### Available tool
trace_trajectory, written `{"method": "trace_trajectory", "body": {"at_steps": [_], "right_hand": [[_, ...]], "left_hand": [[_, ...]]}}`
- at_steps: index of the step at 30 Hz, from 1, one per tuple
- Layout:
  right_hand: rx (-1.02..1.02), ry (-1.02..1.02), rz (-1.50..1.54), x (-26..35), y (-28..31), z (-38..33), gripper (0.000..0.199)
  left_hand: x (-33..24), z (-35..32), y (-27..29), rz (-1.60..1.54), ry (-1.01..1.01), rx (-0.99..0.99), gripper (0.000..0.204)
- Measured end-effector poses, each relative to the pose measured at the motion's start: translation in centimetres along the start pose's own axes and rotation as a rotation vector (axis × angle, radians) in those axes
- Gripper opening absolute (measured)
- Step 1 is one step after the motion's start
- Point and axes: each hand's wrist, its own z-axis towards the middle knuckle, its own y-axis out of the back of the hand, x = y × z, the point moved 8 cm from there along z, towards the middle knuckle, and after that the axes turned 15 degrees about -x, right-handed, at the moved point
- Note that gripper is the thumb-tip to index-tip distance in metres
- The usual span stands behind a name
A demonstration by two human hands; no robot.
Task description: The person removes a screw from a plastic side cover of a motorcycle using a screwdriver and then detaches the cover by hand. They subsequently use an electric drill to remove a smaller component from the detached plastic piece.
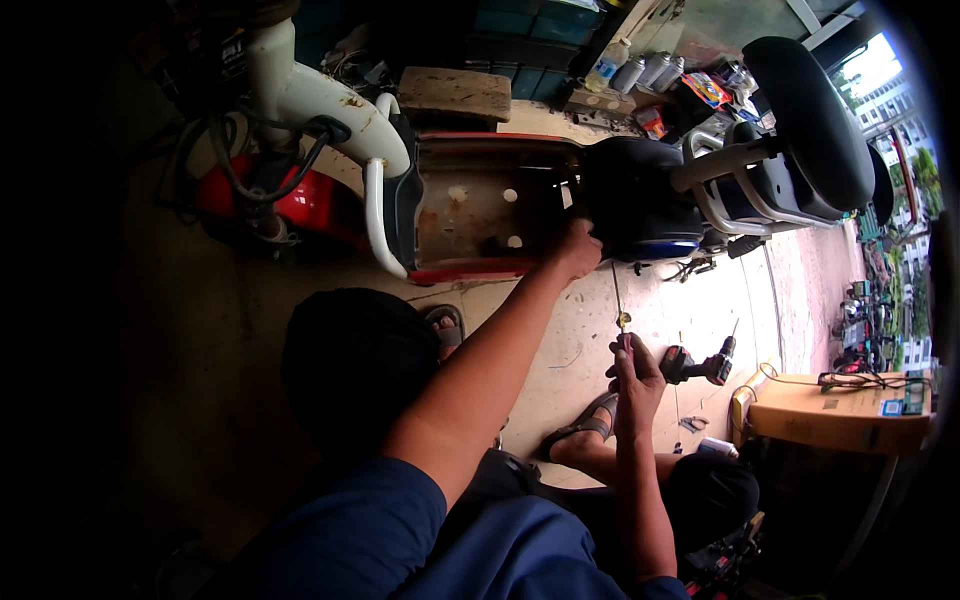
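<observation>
Left hand [575,248] gripping scooter floorboard [480,205] edge; right hand [633,375] pinching probably screwdriver [622,322]; drill [700,365] beside.

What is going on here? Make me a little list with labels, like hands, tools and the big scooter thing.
Place: a cluttered workshop floor
Big thing: a scooter with its red footboard opened up
Left hand: pressed on the scooter by the black seat base
Right hand: holding a thin screwdriver upright
Nearby tool: a cordless drill on the floor
Also there: a cardboard box at the right
</observation>
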Motion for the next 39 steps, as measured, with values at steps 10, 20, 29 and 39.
{"method": "trace_trajectory", "body": {"at_steps": [10, 20, 29, 39], "right_hand": [[0.072, -0.165, 0.346, 0.0, -0.7, -0.2, 0.049], [0.265, -0.336, 0.791, 4.6, -7.4, -0.3, 0.045], [0.489, -0.558, 0.986, 5.8, -20.2, -1.1, 0.022], [0.464, -0.613, 0.530, 2.3, -21.3, 1.4, 0.042]], "left_hand": [[-0.4, 0.2, 0.2, 0.051, -0.107, -0.039, 0.053], [-8.3, -4.7, 4.8, 0.152, -0.246, -0.039, 0.054], [-14.9, -7.1, 16.4, 0.906, -0.488, 0.540, 0.040], [-6.5, -7.7, 20.4, 0.495, -0.286, 0.268, 0.055]]}}
